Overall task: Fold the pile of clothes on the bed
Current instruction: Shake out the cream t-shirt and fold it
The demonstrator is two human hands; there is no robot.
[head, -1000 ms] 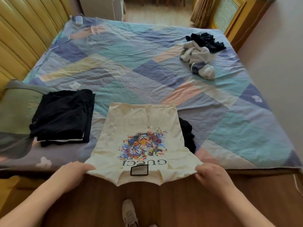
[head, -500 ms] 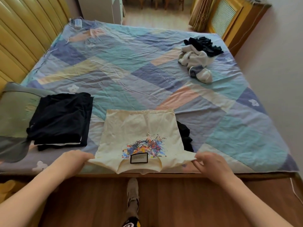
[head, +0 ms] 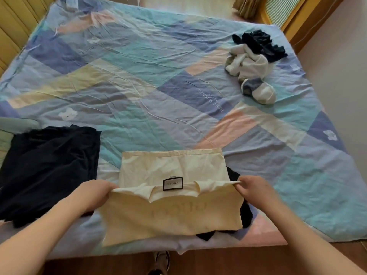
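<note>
At bed (head: 139, 80) edge: left hand (head: 93, 193) pinches shirt (head: 172, 213) collar edge. Right hand (head: 252, 188) pinches opposite corner, both grips clamped on cloth.

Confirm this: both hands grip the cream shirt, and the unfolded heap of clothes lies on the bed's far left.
Not quite. The head view shows the unfolded heap on the far right of the bed. Both the left hand and right hand do grip the cream shirt.

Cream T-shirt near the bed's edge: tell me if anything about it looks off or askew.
The cream T-shirt with the black-framed label, pinched by the left hand and right hand, lies over a crumpled black garment that pokes out at its right and bottom edges, so it is not lying flat.
</note>
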